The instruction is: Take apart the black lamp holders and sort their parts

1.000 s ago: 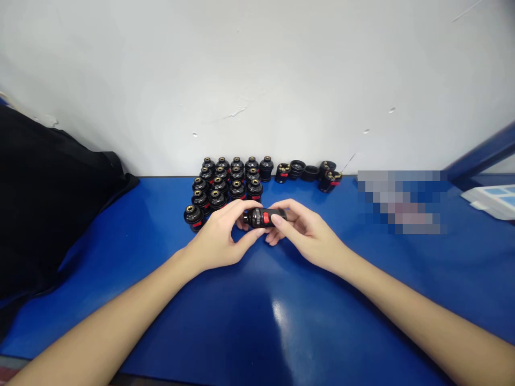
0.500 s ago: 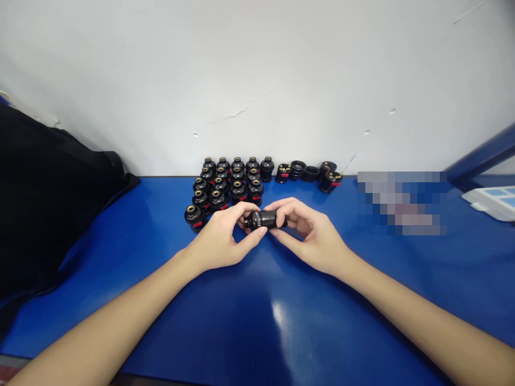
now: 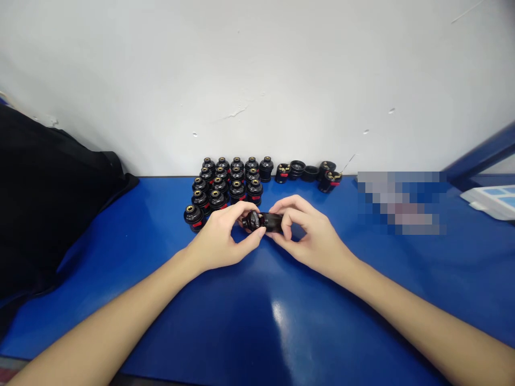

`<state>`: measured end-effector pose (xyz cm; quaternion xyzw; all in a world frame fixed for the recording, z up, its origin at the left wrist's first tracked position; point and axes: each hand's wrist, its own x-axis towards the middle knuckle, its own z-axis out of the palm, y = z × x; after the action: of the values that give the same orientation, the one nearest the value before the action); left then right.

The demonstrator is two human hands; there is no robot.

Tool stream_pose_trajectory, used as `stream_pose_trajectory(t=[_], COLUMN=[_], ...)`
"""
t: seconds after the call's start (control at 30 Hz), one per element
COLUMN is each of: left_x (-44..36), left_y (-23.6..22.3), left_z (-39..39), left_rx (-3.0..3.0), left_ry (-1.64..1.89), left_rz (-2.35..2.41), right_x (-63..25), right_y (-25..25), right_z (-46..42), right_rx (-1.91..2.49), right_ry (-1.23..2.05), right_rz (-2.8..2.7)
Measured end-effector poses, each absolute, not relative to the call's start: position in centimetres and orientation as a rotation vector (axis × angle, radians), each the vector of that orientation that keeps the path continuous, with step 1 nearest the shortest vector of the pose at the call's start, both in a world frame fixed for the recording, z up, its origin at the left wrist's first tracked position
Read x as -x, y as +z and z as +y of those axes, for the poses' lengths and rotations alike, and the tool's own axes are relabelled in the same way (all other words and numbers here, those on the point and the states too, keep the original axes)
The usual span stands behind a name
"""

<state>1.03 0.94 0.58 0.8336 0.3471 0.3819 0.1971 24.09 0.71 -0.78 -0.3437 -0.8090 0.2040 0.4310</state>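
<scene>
A black lamp holder lies on its side between my hands, above the blue table. My left hand [image 3: 231,233] grips its domed cap [image 3: 251,220] between thumb and fingers. On the other end, my right hand [image 3: 308,230] closes round the cylindrical body [image 3: 272,222], its index finger curled at the end. A narrow gap with a glint of brass shows between cap and body. Just behind my left hand stand rows of black lamp holders [image 3: 218,200] with brass-ringed tops, many with red labels showing.
Along the wall, right of the rows, stand open socket bodies [image 3: 330,182] with brass contacts and black rings [image 3: 296,169]. Black cloth [image 3: 52,203] covers the table's left side. A white and blue box [image 3: 493,202] sits at right, near a blue post [image 3: 483,153]. A patch is pixelated.
The cap and body, closely joined before, now show a gap with brass inside. My right index finger has curled further over the body's end. My left hand has barely moved.
</scene>
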Motion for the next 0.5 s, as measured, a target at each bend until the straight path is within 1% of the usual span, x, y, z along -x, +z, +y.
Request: stream_pose_trajectory(t=[0.27,0.37,0.5], left_x=[-0.9,-0.9,-0.8], left_y=[0.5,0.3,0.1], left_z=[1.0,1.1,1.2], left_rx=[-2.344,-2.344,-2.330], left_ry=[1.131,1.142,1.125], left_rz=[1.012,1.013,1.012], right_x=[-24.5,-24.6,-24.8], right_y=[-0.7,-1.0,-1.5], right_z=[1.2,1.4,1.9], right_rx=[1.078,1.182,1.192], right_ry=[0.369,0.418,0.521], right_rz=[-1.976,-1.899,-1.832])
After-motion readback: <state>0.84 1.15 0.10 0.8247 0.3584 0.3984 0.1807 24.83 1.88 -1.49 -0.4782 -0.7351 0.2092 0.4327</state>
